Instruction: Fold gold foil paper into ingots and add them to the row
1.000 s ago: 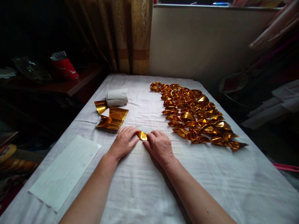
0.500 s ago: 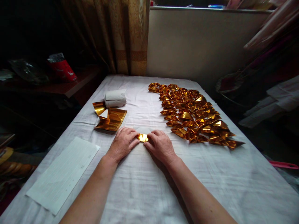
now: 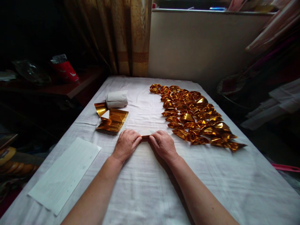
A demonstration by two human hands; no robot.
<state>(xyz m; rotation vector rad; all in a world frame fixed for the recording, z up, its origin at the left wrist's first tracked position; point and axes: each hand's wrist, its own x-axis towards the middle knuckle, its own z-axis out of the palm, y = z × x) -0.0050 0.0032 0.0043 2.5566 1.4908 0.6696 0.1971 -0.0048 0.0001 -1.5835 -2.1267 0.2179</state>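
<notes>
Between my two hands runs a narrow folded strip of gold foil paper [image 3: 145,137], dark copper in this light. My left hand [image 3: 127,143] pinches its left end, thumb against curled fingers. At the other end my right hand [image 3: 164,144] grips it the same way. Only the strip's middle shows; both ends are hidden by fingers. Flat gold foil sheets [image 3: 113,120] lie beyond my left hand, one corner turned up with a white underside. To the right, folded gold foil pieces [image 3: 187,117] sit in close rows, several of them, pointed at the ends.
A white paper roll [image 3: 116,99] lies behind the foil sheets. Near the left edge of the white-covered table [image 3: 140,193] rests a pale lined paper sheet [image 3: 67,175]. A red cup [image 3: 65,71] stands on a dark side table. A curtain [image 3: 131,37] hangs at the back.
The foil between my hands has gone from a bright, wider face to a thin dark strip. My fingers have curled in more around its ends. The view has shifted slightly.
</notes>
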